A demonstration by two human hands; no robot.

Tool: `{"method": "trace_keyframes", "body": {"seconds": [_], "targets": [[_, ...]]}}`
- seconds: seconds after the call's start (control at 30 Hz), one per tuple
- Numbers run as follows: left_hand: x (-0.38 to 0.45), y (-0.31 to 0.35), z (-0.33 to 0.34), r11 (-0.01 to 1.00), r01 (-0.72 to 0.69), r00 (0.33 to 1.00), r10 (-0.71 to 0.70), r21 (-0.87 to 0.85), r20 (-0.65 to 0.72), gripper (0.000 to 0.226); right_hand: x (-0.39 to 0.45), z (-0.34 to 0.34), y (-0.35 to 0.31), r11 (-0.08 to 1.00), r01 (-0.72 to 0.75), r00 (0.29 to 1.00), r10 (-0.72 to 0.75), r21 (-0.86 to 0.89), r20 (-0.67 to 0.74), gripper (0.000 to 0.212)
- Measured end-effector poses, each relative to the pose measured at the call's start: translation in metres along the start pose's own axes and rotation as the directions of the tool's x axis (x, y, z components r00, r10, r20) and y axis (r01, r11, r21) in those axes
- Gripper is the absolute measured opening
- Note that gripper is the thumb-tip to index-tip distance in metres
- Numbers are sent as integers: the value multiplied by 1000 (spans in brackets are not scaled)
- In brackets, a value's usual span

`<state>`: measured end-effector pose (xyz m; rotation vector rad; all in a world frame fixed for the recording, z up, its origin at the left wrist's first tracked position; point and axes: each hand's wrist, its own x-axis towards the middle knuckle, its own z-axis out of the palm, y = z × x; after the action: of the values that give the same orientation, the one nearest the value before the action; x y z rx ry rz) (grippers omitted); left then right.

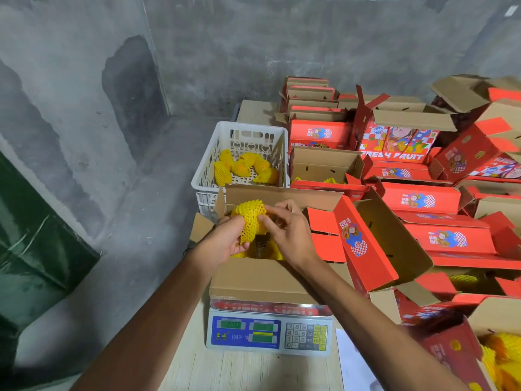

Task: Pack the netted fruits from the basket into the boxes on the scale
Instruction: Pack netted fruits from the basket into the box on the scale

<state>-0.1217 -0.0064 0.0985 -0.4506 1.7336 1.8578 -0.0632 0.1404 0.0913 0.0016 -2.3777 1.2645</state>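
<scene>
1. Gripping a netted fruit (249,218) from both sides, the left hand (225,241) curls under it while the right hand (287,232) pinches the yellow foam net.
2. It hangs just above the open box (262,277) on the scale (269,331), where netted fruits already lie.
3. Several remain in the white basket (208,165) beyond.
4. Raised flaps ring the opening; red boxes (434,198) crowd the right.

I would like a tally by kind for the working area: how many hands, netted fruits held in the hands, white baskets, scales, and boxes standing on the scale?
Hands: 2, the left hand and the right hand
Held netted fruit: 1
White basket: 1
Scale: 1
Box on the scale: 1
Total: 6
</scene>
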Motion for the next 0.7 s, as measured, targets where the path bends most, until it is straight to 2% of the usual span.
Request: {"method": "trace_keyframes", "body": {"seconds": [0.07, 0.13, 0.27, 0.4, 0.57, 0.7], "targets": [[-2, 2, 0, 999, 37, 999, -35, -34, 37, 29, 3, -2, -3, 992, -52, 999, 51, 111, 13, 16], [-3, 5, -1, 995, 65, 996, -59, -74, 70, 21, 2, -2, -6, 961, -148, 988, 133, 234, 77, 15], [-4, 9, -4, 991, 107, 989, -98, -83, 108, 15, 1, -8, -7, 828, -319, 946, 250, 462, 206, 11], [-3, 10, -9, 983, 169, 969, -151, -76, 194, 18, 4, -22, -7, 810, -391, 911, 272, 436, 311, 14], [0, 11, -8, 965, 207, 972, -185, -163, 142, 14, 8, -34, -8, 828, -409, 892, 273, 384, 361, 34], [-2, 13, -3, 917, 286, 937, -206, -279, 282, 12, 8, -35, -9, 855, -342, 932, 256, 390, 257, 36]]}}
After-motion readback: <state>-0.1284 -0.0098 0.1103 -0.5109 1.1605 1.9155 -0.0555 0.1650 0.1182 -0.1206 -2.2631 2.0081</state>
